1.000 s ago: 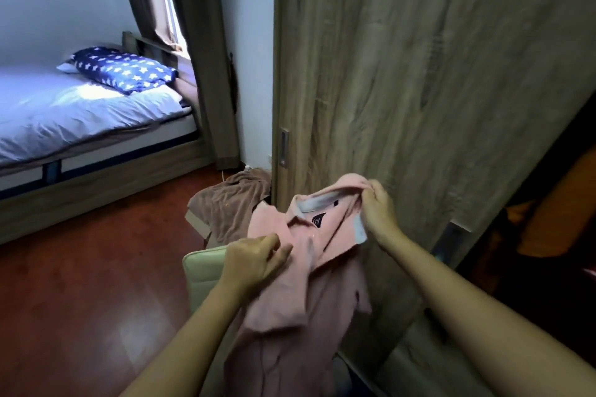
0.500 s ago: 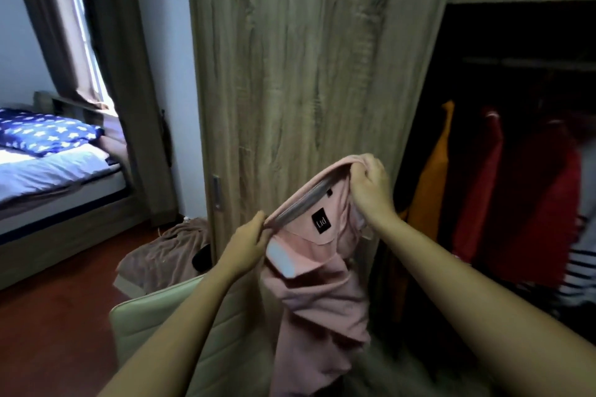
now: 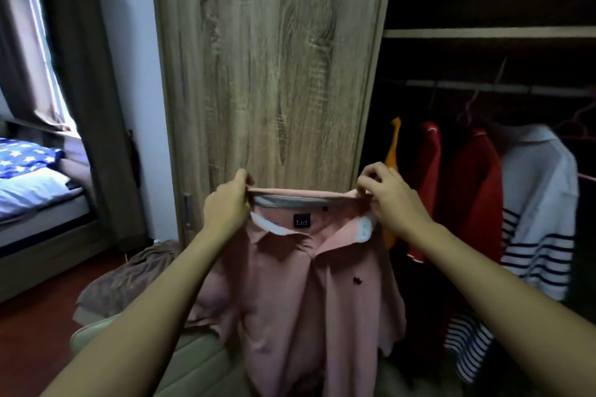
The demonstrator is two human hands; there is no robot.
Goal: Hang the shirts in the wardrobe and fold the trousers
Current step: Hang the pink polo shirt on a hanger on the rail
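Observation:
A pink polo shirt hangs spread out in front of me, its collar stretched wide, a dark label visible inside the neck. My left hand grips the left end of the collar and my right hand pinches the right end. Behind it stands the wooden wardrobe door. The open wardrobe section at right shows a hanging rail with an orange garment, two red shirts and a white striped shirt.
A brown garment lies heaped on the floor at lower left, next to a pale green cushioned seat. A bed with a star-patterned pillow stands at far left under a curtained window. Empty pink hangers hang at far right.
Both hands have pulled apart, stretching the bunched collar open so the shirt now hangs flat and facing me. The view has turned right and up toward the open wardrobe.

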